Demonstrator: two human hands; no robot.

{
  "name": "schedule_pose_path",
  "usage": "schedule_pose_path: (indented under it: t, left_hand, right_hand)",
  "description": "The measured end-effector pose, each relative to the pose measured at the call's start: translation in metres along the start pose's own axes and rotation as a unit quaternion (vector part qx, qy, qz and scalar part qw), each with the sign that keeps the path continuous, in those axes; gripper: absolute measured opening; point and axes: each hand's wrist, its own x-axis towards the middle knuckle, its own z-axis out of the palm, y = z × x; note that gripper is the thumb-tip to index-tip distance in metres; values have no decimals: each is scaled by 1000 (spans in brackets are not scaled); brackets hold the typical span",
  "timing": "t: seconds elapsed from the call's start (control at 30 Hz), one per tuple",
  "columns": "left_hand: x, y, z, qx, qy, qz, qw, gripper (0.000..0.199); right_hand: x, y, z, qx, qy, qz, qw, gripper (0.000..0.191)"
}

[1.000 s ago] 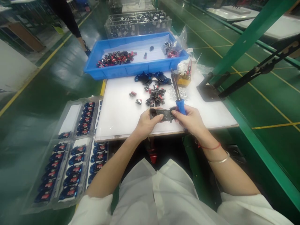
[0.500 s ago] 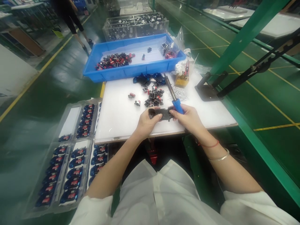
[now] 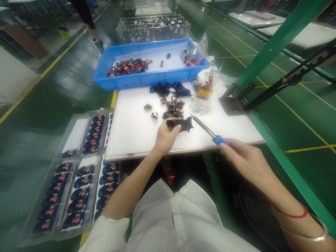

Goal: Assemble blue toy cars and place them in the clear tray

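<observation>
My left hand (image 3: 166, 134) grips a black plastic chassis piece (image 3: 182, 124) just above the white table (image 3: 131, 129), near its front edge. My right hand (image 3: 243, 157) has moved off the table's front right edge and holds a blue-handled screwdriver (image 3: 207, 130). Its steel shaft points up and left, with the tip close to the chassis piece but apart from it. Beyond the hands lie a pile of small black and red parts (image 3: 173, 109), a heap of loose screws (image 3: 200, 105) and dark blue moulded parts (image 3: 169, 89).
A blue plastic tray (image 3: 147, 82) of black and red parts stands behind the table. Clear blister trays of blue cars (image 3: 84, 171) lie to the left. A black metal stand (image 3: 231, 105) and green steel frame (image 3: 278, 45) are right. A person (image 3: 84, 10) stands far back.
My right hand has left the chassis piece and moved right and toward me, carrying the screwdriver off the table. My left hand keeps the piece in about the same place.
</observation>
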Motion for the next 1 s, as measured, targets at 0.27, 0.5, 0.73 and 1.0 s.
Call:
schedule_pose_path:
  t: [0.27, 0.5, 0.73, 1.0]
  left_hand:
    - [-2, -3, -1, 6, 10, 14, 1000, 30]
    - [-2, -6, -3, 15, 13, 27, 999, 30]
    - [-3, -5, -3, 21, 16, 27, 999, 30]
    - [-4, -4, -2, 24, 17, 27, 999, 30]
  right_hand:
    - [-21, -2, 7, -61, -2, -96, 994, 43]
    - [-22, 1, 12, -94, 17, -143, 985, 46]
    - [-21, 2, 14, -102, 18, -152, 983, 47]
    - [-21, 5, 17, -109, 16, -144, 984, 49]
